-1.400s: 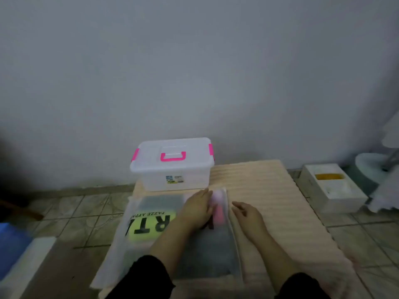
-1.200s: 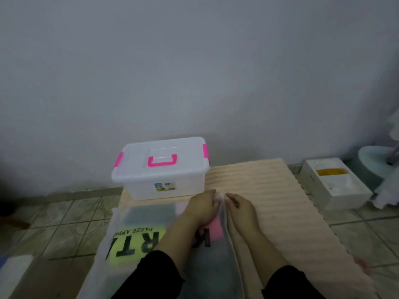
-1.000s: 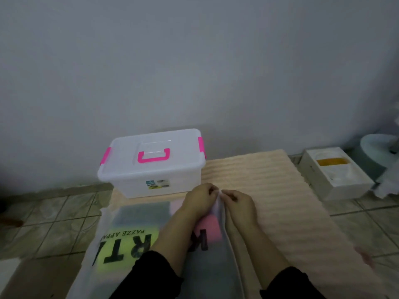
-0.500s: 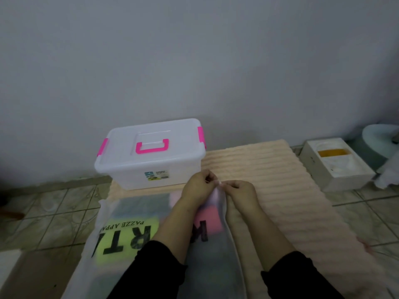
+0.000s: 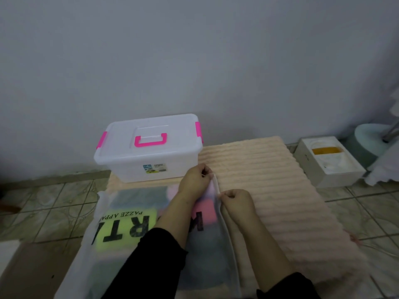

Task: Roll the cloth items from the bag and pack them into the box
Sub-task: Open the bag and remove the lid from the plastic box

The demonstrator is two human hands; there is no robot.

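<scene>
Along the near-left edge of the ribbed peach mat (image 5: 269,180), the frosted bag (image 5: 129,223) lies flat, both hands pinching its right-hand opening: left hand (image 5: 195,180) at the far corner, right hand (image 5: 236,200) nearer. Pink and green cloth (image 5: 207,212) shows blurred through the plastic, its lettering half hidden by the left forearm. At the far-left corner, the lidded box (image 5: 149,147) sits latched.

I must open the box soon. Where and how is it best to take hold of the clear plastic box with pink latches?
Probably grip the pink handle lying flat at the middle of the lid of the clear plastic box with pink latches, coming from above. To open it, first hook fingertips from each end under the pink side latches.
</scene>
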